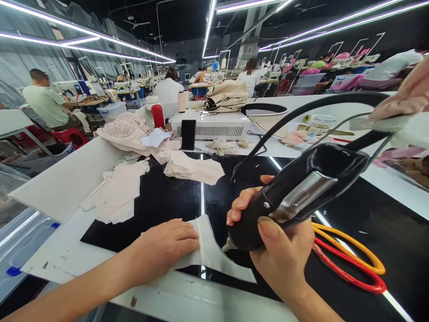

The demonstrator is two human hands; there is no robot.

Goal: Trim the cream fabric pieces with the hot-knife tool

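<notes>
Work table: the glossy black-topped white table [167,201] carries everything here; its slick surface probably lets cloth slide.
Cloth stacks: thin cream fabric pieces lie in one loose stack [117,197] over the left edge of the black top and another [194,167] by its far edge, both clear of the hands.
Power tool: the stout black handheld tool with a silver lever [301,192] slants above the middle of the table. It looks rigid and fairly heavy, best held round the narrower body, where the right hand [283,255] is closed firmly.
Cable: the thick black cord [301,109] arches over the far right; another person's hand [402,100] is beside it, so both could hinder a swing that way.
Cloth panel: the curved whitish fabric panel with a cream band [214,248] lies flat near the near edge. Likely light and limp, it suits flat pressure; the left hand [167,246] presses it with fingers extended, not pinching.
Loops: glossy orange [380,269] and red [378,286] loops lie right of the right hand.
Tip: the tool's small pointed end [229,244] is at the panel's curved edge; contact is unclear.
</notes>
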